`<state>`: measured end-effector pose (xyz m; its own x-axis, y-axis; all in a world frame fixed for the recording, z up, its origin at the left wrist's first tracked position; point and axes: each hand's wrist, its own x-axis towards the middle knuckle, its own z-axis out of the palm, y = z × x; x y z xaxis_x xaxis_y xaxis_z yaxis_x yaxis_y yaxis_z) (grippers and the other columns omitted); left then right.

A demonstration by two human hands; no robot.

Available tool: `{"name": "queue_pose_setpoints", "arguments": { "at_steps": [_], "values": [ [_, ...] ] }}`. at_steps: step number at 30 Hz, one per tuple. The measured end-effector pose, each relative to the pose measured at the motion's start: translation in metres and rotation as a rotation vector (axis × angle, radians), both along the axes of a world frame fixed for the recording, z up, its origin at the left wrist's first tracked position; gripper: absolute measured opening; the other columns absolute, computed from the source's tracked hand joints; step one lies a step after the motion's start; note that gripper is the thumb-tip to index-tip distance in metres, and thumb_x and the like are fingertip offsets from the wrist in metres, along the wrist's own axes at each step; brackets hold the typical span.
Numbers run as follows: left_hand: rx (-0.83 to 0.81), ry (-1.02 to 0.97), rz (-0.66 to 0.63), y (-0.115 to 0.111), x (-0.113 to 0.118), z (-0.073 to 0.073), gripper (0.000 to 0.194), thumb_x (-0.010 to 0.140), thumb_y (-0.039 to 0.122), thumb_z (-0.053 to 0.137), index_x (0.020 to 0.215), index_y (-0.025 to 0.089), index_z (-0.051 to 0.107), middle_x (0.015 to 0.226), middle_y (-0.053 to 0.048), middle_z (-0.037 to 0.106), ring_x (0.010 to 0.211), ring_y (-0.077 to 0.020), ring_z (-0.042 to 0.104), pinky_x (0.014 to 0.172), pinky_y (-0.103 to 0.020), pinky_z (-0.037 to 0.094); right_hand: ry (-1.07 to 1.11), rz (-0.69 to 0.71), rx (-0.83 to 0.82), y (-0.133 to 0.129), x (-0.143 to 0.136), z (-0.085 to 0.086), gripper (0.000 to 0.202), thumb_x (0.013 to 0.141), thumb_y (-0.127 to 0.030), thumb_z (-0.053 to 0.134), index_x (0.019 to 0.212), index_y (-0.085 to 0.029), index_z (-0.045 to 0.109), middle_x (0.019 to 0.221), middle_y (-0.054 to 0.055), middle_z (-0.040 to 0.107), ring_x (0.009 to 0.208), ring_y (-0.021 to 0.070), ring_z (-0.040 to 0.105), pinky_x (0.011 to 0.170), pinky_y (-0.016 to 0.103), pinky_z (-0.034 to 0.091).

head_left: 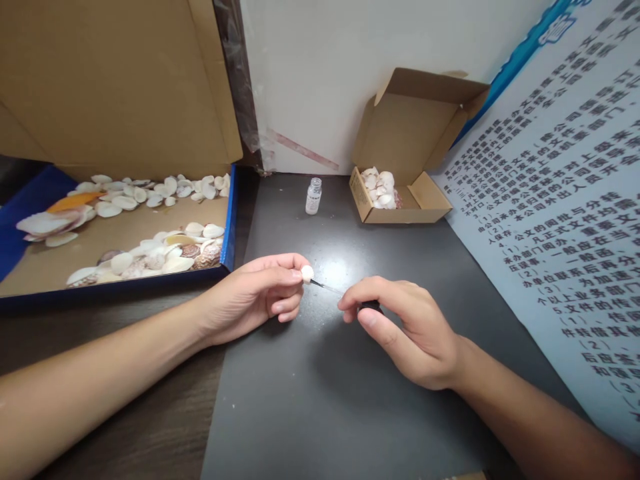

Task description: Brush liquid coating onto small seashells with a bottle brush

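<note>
Between the thumb and fingertips of my left hand (260, 290) is a small white shell (307, 273). My right hand (407, 327) grips a small brush (327, 288) by its black cap, with the thin clear stem pointing left. The brush's dark tip is at the lower right edge of the shell. Behind the hands, a small glass bottle (313, 197) with a white label stands upright and uncapped on the dark grey mat (280, 413).
At the left, a blue-edged box (229, 227) holds many white, brown and orange shells. A small open cardboard box (405, 215) at the back right contains white shells. A large printed sheet (550, 220) slants along the right side, and a white panel (310, 80) stands behind.
</note>
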<state>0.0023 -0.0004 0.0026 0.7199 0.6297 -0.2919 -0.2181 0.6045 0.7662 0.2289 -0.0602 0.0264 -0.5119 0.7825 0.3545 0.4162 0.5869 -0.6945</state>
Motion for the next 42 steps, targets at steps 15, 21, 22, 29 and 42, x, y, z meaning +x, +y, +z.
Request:
{"name": "queue_pose_setpoints", "arguments": {
  "at_steps": [15, 21, 22, 29, 42],
  "values": [
    [0.022, 0.012, 0.003, -0.0026, 0.0024, 0.001, 0.009, 0.091, 0.024, 0.06, 0.086, 0.016, 0.058, 0.055, 0.007, 0.037, 0.048, -0.006, 0.029, 0.05, -0.017, 0.037, 0.0, -0.047, -0.015, 0.001, 0.0002, -0.0016, 0.015, 0.098, -0.018, 0.045, 0.099, -0.016, 0.06, 0.078, 0.0, 0.062, 0.064, 0.0094, 0.056, 0.063, 0.022, 0.044],
    [0.025, 0.016, -0.006, -0.0022, 0.0023, 0.0003, 0.01, 0.092, 0.023, 0.058, 0.085, 0.016, 0.059, 0.055, 0.007, 0.036, 0.048, -0.0064, 0.029, 0.05, -0.018, 0.037, -0.059, -0.028, -0.052, 0.0016, -0.0003, 0.0002, 0.016, 0.098, -0.019, 0.045, 0.097, -0.016, 0.06, 0.078, 0.0, 0.064, 0.066, 0.0101, 0.058, 0.063, 0.022, 0.044],
    [0.024, 0.015, -0.009, -0.002, 0.0021, 0.0004, 0.01, 0.091, 0.023, 0.057, 0.084, 0.016, 0.059, 0.055, 0.007, 0.035, 0.048, -0.0066, 0.03, 0.05, -0.018, 0.037, -0.07, -0.041, -0.058, 0.0015, -0.0003, 0.0006, 0.016, 0.098, -0.019, 0.045, 0.095, -0.016, 0.06, 0.075, -0.001, 0.063, 0.062, 0.0095, 0.057, 0.06, 0.022, 0.042],
    [-0.027, 0.003, -0.035, -0.0005, -0.0002, 0.0035, 0.013, 0.091, 0.02, 0.053, 0.079, 0.015, 0.056, 0.057, 0.007, 0.029, 0.05, -0.0083, 0.034, 0.052, -0.021, 0.038, 0.011, 0.007, 0.0, 0.0004, -0.0001, -0.0004, 0.011, 0.097, -0.018, 0.048, 0.096, -0.018, 0.059, 0.075, -0.002, 0.063, 0.061, 0.0087, 0.056, 0.059, 0.021, 0.043],
    [-0.047, -0.013, -0.08, -0.0013, -0.0013, 0.0054, 0.016, 0.089, 0.021, 0.05, 0.074, 0.017, 0.046, 0.057, 0.007, 0.023, 0.05, -0.0088, 0.019, 0.049, -0.023, 0.019, -0.049, 0.07, -0.043, 0.0016, -0.0009, -0.0034, 0.012, 0.097, -0.021, 0.047, 0.097, -0.019, 0.059, 0.072, -0.001, 0.064, 0.058, 0.0103, 0.057, 0.055, 0.022, 0.042]
  ]
}}
